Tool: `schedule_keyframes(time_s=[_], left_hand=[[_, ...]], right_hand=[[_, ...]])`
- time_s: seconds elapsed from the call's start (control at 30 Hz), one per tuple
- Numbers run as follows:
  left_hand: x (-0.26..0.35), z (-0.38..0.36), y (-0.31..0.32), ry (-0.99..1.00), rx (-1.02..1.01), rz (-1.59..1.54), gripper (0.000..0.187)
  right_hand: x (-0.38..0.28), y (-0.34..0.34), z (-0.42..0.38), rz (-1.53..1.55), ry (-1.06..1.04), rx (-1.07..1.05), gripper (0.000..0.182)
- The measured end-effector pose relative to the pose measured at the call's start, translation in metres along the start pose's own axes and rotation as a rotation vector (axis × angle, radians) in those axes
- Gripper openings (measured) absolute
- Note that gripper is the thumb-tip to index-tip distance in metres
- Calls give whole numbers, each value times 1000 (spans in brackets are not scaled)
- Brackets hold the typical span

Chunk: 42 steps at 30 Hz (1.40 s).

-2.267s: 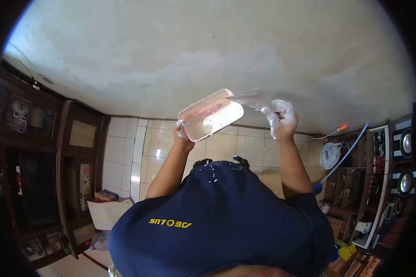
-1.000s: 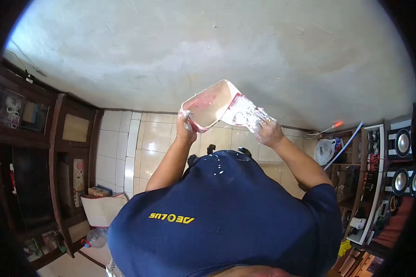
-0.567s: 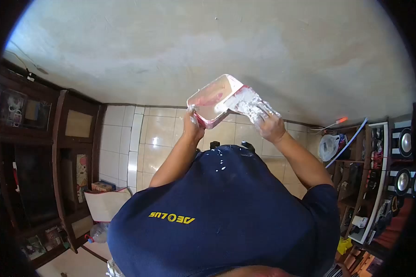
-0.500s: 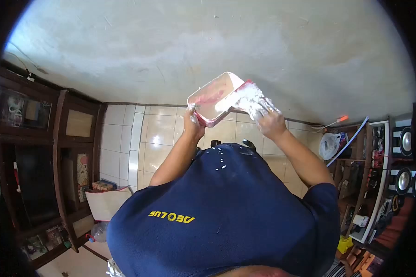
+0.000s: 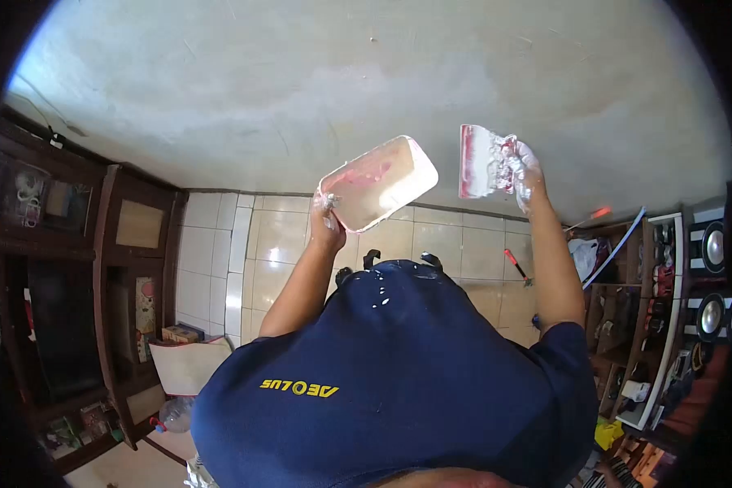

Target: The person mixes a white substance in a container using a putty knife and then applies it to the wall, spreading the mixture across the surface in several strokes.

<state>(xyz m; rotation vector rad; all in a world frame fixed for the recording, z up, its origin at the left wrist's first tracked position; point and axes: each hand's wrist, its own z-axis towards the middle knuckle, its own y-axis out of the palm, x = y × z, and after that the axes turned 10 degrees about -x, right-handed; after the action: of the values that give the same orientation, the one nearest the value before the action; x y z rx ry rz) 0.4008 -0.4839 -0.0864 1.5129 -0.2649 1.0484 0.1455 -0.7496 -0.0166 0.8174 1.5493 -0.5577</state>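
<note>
My left hand [image 5: 328,218] grips the lower left rim of a rectangular tub [image 5: 407,191], whose inside shows whitish and pink smears. To the right, my right hand [image 5: 529,177] is closed round a wide scraper [image 5: 480,161] with a red edge and white paste on its blade. White paste also coats the fingers of my right hand. The scraper is apart from the tub, in front of the grey wall [image 5: 366,89]. How near its blade is to the wall I cannot tell.
Dark wooden cabinets [image 5: 110,244] stand on the left. On the tiled floor [image 5: 455,244] lies a tool with a red handle [image 5: 511,256]. Shelves [image 5: 618,325] with a plastic bag [image 5: 581,256] and a blue strip [image 5: 622,244] are on the right.
My right hand has moved right with the scraper, away from the tub, and the blade now shows flat. The tub in my left hand has shifted slightly left and turned.
</note>
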Motion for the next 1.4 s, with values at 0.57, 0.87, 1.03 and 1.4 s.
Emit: schedule_keyframes(time_s=[0.57,0.87,1.03,1.4], left_hand=[[-11,-2,3,-97,116,-159,49],[-10,-1,-12,-24,177,-54,55],[-11,2,-22,-13,92,-23,40],[-8,7,-33,-119,129,39,39]], right_hand=[[4,48,-9,-1301,-147,-79,27],[66,-70,-24,-533,338,-95,38],[24,-23,-41,711,418,-358,43],[33,35,-17,51,304,-161,29]])
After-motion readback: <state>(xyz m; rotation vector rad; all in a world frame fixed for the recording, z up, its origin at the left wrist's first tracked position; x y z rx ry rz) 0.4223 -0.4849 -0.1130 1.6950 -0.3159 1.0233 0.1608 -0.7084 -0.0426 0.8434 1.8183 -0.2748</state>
